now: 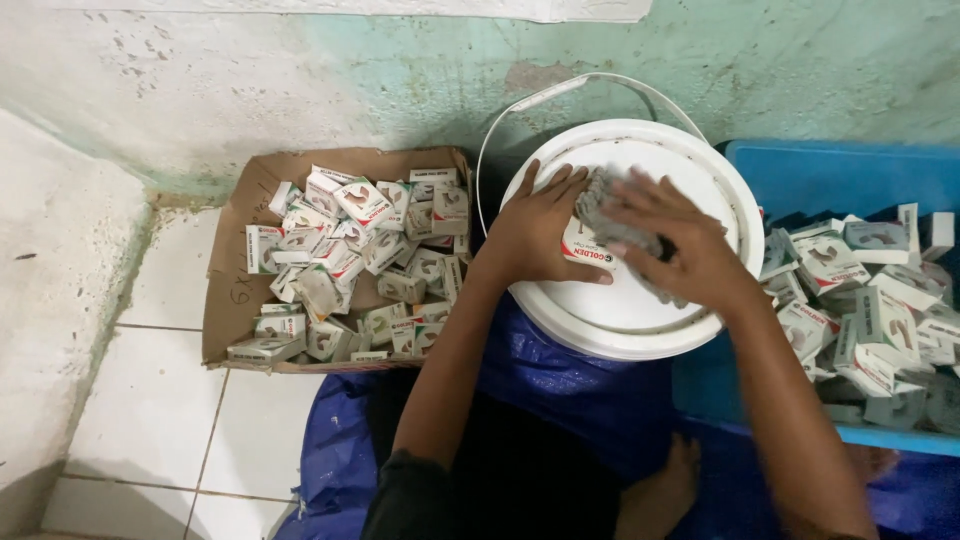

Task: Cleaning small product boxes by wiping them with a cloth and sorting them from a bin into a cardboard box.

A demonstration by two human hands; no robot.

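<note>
Head view looks straight down on a person seated on the tiled floor (150, 400) over a blue sheet (570, 390), both hands working on top of a white bucket lid (640, 310); the left hand (540, 232) lies flat with fingers spread, pinning a small white and red box (588, 250) against the lid, so it presses rather than clenches; the right hand (672, 240) is closed around a grey rag (610, 225) bunched over that same box, touching it from above; the box in hand therefore sits on the lid, between the two hands and partly hidden under the rag; to the person's left a shallow cardboard tray (232, 290) against the green wall (300, 80) holds a loose heap of similar small boxes (350, 260); to the right a blue bin (830, 165) holds another heap of boxes (870, 300), tumbled at all angles; judging from how things lie, one box is being wiped now, and both heaps look large; which pile is finished and which is waiting cannot be told from this view, so the work seems somewhere in the middle, with many boxes on either side
</note>
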